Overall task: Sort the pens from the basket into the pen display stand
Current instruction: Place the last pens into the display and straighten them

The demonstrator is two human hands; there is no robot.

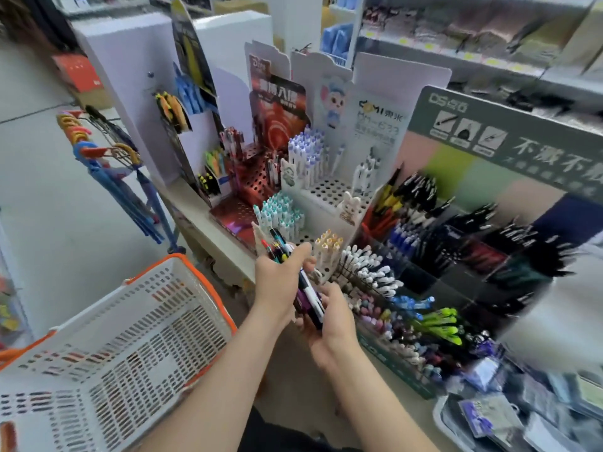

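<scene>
Head view: the left hand (277, 282) is clenched round a bundle of pens (306, 290), with the thumb laid across the front of it. The barrels are mixed: black, purple and white, with teal, red and yellow showing near the upper ends. The bundle's long axis runs on a diagonal, its upper ends pointing up and to the left, away from the person, and its lower ends coming down to the right, towards the right hand (329, 324). That hand grasps the lower ends, fingers curled beneath them and thumb above. The bundle is in the air between the two hands, just in front of the white pen display stand (329, 190), whose perforated tiers already carry upright clusters of white and teal-capped pens. The white basket (137, 321) with the orange rim sits to the left, near the left forearm, tilted and apart from the bundle
</scene>
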